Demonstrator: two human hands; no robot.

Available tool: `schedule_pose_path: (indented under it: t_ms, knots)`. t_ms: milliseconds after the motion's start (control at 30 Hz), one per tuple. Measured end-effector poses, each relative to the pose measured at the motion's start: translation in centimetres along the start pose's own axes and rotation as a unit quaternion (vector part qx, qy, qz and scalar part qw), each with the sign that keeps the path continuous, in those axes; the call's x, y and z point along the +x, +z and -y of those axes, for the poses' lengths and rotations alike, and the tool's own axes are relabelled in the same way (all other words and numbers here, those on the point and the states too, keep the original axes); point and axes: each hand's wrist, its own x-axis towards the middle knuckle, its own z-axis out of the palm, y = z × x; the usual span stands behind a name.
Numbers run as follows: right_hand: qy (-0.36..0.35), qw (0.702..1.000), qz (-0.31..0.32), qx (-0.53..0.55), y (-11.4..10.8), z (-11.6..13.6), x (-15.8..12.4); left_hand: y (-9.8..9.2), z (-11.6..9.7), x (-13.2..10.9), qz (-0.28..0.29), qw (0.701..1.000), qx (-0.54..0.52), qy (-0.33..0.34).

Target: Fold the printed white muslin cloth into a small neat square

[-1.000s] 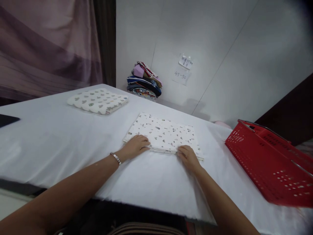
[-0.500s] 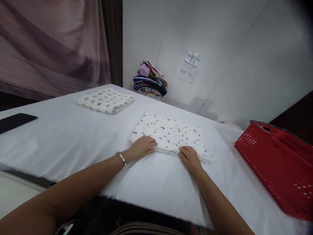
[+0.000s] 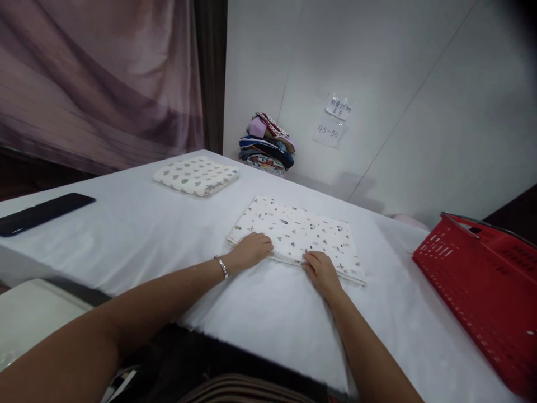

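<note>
A folded white cloth (image 3: 297, 229) with a small grey and black print lies flat on the white-covered table (image 3: 138, 235) in front of me. My left hand (image 3: 251, 250) grips its near edge left of the middle, fingers on top and a bracelet (image 3: 221, 267) on the wrist. Farther right on the same edge, my right hand (image 3: 322, 271) pinches the layers, with its thumb at the front. The undersides of the layers are hidden by my fingers. Beyond my left hand sits another folded white cloth (image 3: 197, 174), printed with grey-green shapes.
A red plastic basket (image 3: 482, 285) stands at the right. At the left lies a flat black phone-like object (image 3: 46, 212). Behind the table is a stack of folded fabrics (image 3: 266, 145) by the wall, which carries paper notes (image 3: 331, 129). A pinkish curtain (image 3: 100, 73) hangs at the left.
My right hand has slid a little left along the cloth's near edge, closer to my left hand. The whole view has shifted slightly; the cloth stays in place.
</note>
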Motion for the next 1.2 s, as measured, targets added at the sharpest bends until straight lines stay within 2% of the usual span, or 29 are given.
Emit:
schedule_pose_path:
  t_ms: [200, 467, 700, 967, 1200]
  knots:
    - [-0.008, 1.0, 0.003, 0.0, -0.11, 0.36, -0.03, 0.17, -0.51, 0.31, 0.004, 0.998, 0.05, -0.037]
    - [-0.016, 1.0, -0.014, -0.016, 0.29, 0.53, -0.03, 0.19, -0.45, 0.73, 0.02, 0.997, 0.042, -0.064]
    - [-0.022, 0.998, -0.027, -0.046, 0.63, 0.45, 0.1, -0.28, -0.74, -0.14, -0.006, 1.0, 0.008, -0.019]
    - [-0.023, 0.998, -0.022, -0.048, 0.36, 0.65, -0.27, 0.02, -1.05, 0.17, -0.016, 1.0, 0.017, -0.012]
    - [-0.034, 0.999, -0.02, -0.029, 0.52, 0.64, -0.3, 0.07, -0.96, -0.22, 0.011, 1.0, 0.017, 0.014]
